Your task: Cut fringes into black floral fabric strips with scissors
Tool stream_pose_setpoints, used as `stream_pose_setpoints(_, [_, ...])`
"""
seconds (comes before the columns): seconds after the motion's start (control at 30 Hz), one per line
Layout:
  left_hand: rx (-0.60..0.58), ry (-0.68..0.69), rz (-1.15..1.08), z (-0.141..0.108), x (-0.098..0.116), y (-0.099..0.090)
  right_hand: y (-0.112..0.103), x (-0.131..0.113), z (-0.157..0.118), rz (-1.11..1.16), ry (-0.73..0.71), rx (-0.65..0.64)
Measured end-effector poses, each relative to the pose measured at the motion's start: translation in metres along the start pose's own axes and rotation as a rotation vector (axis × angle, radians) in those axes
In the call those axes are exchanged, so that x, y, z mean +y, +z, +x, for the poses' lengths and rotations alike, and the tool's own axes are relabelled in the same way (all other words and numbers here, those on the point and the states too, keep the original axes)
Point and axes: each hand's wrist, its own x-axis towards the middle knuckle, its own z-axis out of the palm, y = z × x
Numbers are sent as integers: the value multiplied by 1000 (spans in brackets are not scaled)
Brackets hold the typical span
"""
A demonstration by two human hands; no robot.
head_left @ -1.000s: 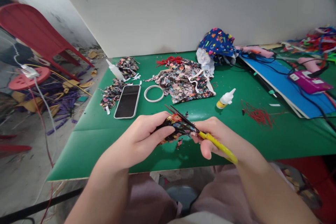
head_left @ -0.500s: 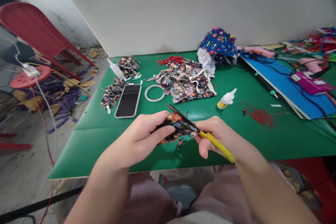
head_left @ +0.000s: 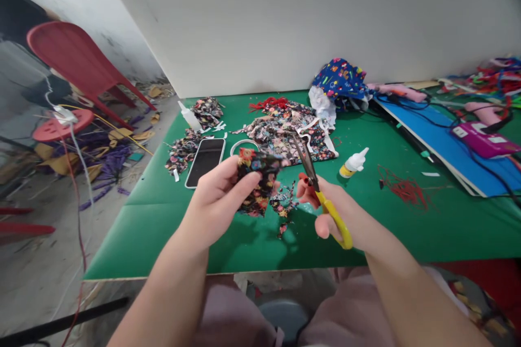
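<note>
My left hand (head_left: 217,198) is closed on a folded piece of dark floral fabric (head_left: 258,187), thumb on top. In my right hand (head_left: 331,200) is a pair of scissors (head_left: 325,200) with yellow handles and dark blades pointing up and away, apart from the fabric. Small floral scraps (head_left: 285,209) lie on the green table between and below the hands. Beyond them, a larger heap of floral fabric (head_left: 272,133) with white trim is spread out. Partly behind the held piece is a white ring (head_left: 240,145).
On the left lie a phone (head_left: 205,160), more floral scraps (head_left: 181,152) and a white bottle (head_left: 189,117). A yellow-labelled glue bottle (head_left: 353,164), red thread (head_left: 407,187), blue folder (head_left: 448,146) and pink glue guns (head_left: 401,92) are at right. A red chair (head_left: 77,62) stands beyond the table.
The scissors have come away from the fabric, moving right and tilting upright. My left hand has turned the fabric upward. More cut scraps show on the table, and the view has shifted slightly.
</note>
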Motion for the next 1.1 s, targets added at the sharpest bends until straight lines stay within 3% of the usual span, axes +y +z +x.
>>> stream_pose_setpoints(0.1, [193,20,-177,3,-5,12,7,1,4,-33,-21,39])
stream_pose_setpoints(0.23, [323,60,-250,3,-10,23,17,-6,7,-46,26,41])
stream_pose_setpoints(0.43, [546,177,-345,9,-10,21,26,-6,9,-107,18,0])
stream_pose_setpoints(0.7, [563,201,-316,7,-5,17,34,7,6,-57,-14,-46])
stream_pose_setpoints(1.1, [445,114,-332,4,-13,28,29,3,9,-1,-27,-60])
